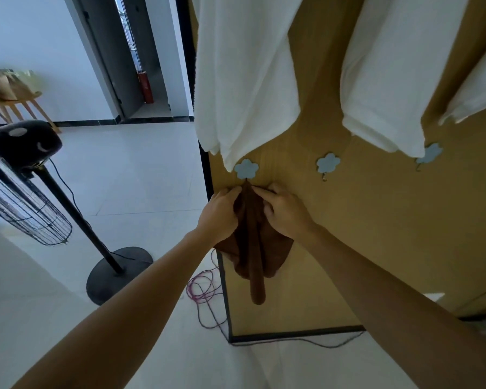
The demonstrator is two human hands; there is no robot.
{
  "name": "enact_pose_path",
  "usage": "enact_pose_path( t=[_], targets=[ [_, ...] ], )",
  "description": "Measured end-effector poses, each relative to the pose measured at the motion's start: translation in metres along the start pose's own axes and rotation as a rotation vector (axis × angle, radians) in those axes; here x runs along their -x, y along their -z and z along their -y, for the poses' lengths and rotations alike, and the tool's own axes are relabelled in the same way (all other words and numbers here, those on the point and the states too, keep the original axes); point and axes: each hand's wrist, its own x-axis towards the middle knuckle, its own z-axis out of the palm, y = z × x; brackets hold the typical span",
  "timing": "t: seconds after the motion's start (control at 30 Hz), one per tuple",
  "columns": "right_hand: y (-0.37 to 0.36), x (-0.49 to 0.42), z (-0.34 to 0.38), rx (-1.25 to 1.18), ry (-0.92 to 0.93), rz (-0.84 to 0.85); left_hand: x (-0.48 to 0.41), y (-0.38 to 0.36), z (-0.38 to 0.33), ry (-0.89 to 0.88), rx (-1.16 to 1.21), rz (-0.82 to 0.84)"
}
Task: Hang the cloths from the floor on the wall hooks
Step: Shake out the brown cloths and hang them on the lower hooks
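From the head camera, pinched near its top in the curled fingers of left hand and right hand: brown cloth, bunched just under the leftmost flower hook on the yellow wall panel, tail dangling downward.

White towels cut off at top, fan cropped left, side table blurred

pretty even soft daylight, a bit cool, no harsh shadows or glare; wide-angle lens bends everything near the edges, far left side looks slightly blurry
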Motion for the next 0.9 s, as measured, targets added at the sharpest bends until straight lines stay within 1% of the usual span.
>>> enact_pose_path(
  t=[0.07,0.17,0.27,0.3,0.37,0.4,0.47,0.53,0.6,0.67,0.73,0.8,0.9],
  targets=[
    [0.001,0.001,0.002,-0.028,-0.041,-0.025,0.0,0.0,-0.001,-0.021,0.015,-0.021],
    [-0.004,0.0,0.001,-0.016,-0.072,-0.066,0.004,-0.003,-0.002,-0.022,-0.091,-0.106],
    [-0.011,-0.001,0.001,0.079,-0.083,-0.127,0.004,-0.005,-0.005,-0.037,-0.168,-0.233],
    [-0.012,-0.002,0.003,0.116,-0.103,-0.142,0.003,-0.005,-0.006,-0.032,-0.173,-0.237],
    [-0.013,-0.003,0.008,0.162,-0.13,-0.153,-0.001,-0.005,-0.009,-0.005,-0.122,-0.184],
    [-0.013,-0.003,0.009,0.144,-0.131,-0.141,-0.002,-0.006,-0.01,0.017,-0.062,-0.153],
    [-0.012,-0.002,0.012,0.054,-0.116,-0.103,-0.002,-0.007,-0.012,0.068,0.068,-0.109],
    [-0.011,0.002,0.014,-0.016,-0.142,-0.078,-0.001,-0.008,-0.014,0.116,0.167,-0.061],
    [-0.011,0.006,0.015,-0.055,-0.201,-0.008,0.0,-0.01,-0.014,0.164,0.242,0.059],
    [-0.014,0.008,0.014,-0.08,-0.24,0.083,0.004,-0.012,-0.013,0.195,0.259,0.195],
    [-0.014,0.009,0.013,-0.114,-0.285,0.158,0.008,-0.014,-0.009,0.205,0.223,0.261],
    [-0.014,0.011,0.011,-0.123,-0.309,0.167,0.014,-0.014,-0.005,0.195,0.123,0.239],
    [-0.012,0.016,0.013,-0.107,-0.302,0.057,0.022,-0.012,0.0,0.11,-0.06,0.087]
  ],
)
